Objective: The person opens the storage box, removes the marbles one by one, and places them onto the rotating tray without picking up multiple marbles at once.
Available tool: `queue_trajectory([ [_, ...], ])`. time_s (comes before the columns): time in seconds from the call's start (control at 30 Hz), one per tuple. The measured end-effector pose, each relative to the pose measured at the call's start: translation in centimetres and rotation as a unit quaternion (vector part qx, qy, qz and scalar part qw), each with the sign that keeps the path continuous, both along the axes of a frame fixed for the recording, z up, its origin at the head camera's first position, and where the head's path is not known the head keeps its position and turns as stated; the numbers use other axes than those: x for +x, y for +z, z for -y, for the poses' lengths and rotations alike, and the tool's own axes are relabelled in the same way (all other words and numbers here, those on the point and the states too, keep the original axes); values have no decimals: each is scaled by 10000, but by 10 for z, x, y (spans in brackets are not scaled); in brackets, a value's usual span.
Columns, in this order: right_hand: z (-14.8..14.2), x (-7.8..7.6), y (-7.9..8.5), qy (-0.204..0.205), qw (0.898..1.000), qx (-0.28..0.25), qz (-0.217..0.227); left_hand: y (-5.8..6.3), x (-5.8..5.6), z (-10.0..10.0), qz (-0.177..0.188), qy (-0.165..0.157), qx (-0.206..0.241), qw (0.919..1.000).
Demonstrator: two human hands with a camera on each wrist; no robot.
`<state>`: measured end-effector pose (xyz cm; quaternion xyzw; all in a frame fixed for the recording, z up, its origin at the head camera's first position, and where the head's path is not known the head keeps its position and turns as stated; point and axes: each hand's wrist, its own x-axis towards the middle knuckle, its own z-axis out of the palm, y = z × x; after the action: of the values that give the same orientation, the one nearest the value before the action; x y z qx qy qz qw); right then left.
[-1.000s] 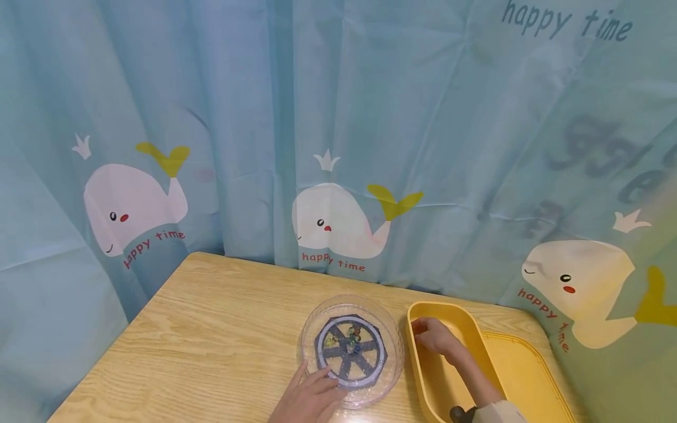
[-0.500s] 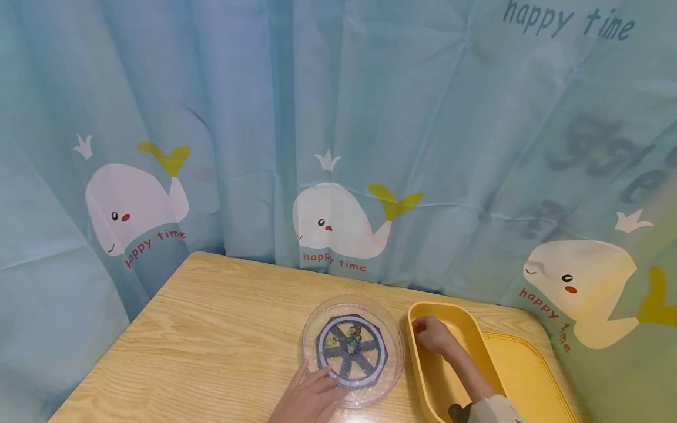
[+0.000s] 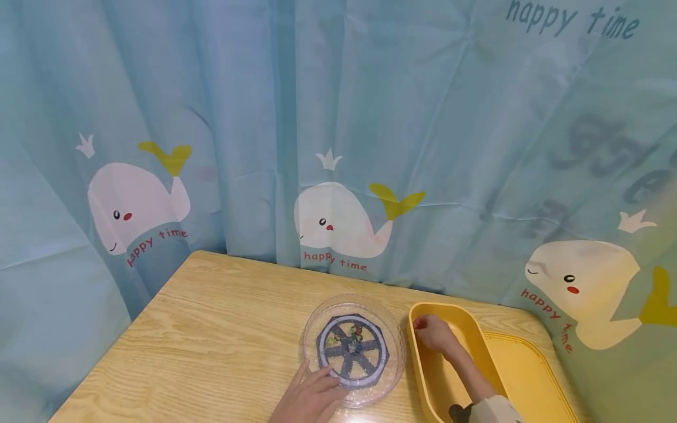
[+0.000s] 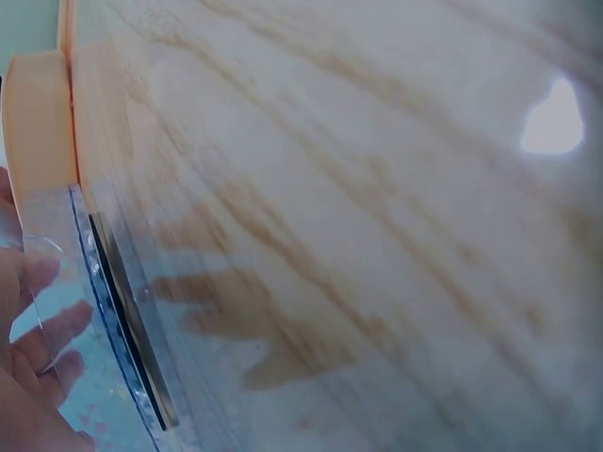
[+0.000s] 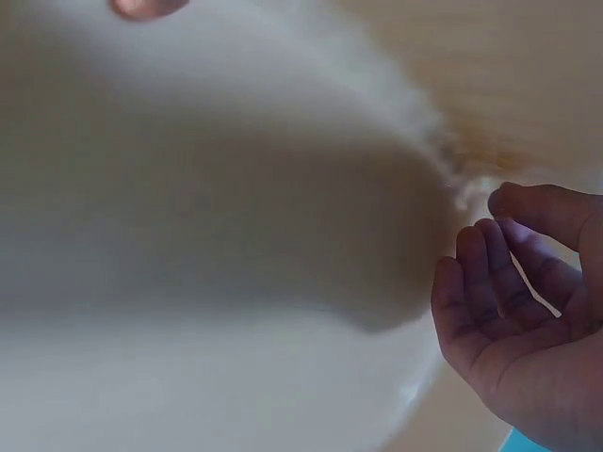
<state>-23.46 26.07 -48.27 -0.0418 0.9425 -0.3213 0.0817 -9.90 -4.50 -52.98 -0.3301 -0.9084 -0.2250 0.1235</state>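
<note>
A clear round dish (image 3: 395, 376) stands on the table, with a dark polygonal plate or mat (image 3: 346, 369) showing in it, marked by a pale ring and spokes. Small green, red and yellowish glassy beads (image 3: 355, 335) cluster near its middle. My left hand (image 3: 309, 396) rests its spread fingers over the dish's near-left rim. Inside the yellow tray (image 3: 423, 382), my right hand (image 3: 436, 336) reaches to the left wall near the far end. Its thumb and bent fingers (image 5: 476, 301) come close together in the right wrist view; I cannot tell whether they pinch something small.
A flat yellow lid (image 3: 529, 373) lies to the right of the tray. Behind the wooden table (image 3: 211, 335) hangs a blue curtain (image 3: 243, 147) printed with whales. A small dark object (image 3: 459, 413) shows by the right wrist.
</note>
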Motion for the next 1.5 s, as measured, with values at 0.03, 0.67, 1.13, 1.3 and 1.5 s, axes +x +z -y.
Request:
queue_trajectory([
  [0.03, 0, 0, 3, -2, 10000, -62, 40, 0, 0, 0, 15, 0, 4, 10000],
  [0.67, 31, 1, 38, -130, 9949, -924, -392, 1, -2, 2, 54, -25, -176, 9998],
  [1.13, 79, 7, 18, 305, 9905, -1332, -129, 0, -1, 2, 406, -116, -61, 9991],
  [1.3, 86, 4, 8, 324, 9910, -1295, 35, 1, -2, 1, 373, -108, -129, 9992],
  [1.5, 93, 2, -2, 235, 9891, -1442, 200, 3, -2, 2, 343, -125, -113, 9993],
])
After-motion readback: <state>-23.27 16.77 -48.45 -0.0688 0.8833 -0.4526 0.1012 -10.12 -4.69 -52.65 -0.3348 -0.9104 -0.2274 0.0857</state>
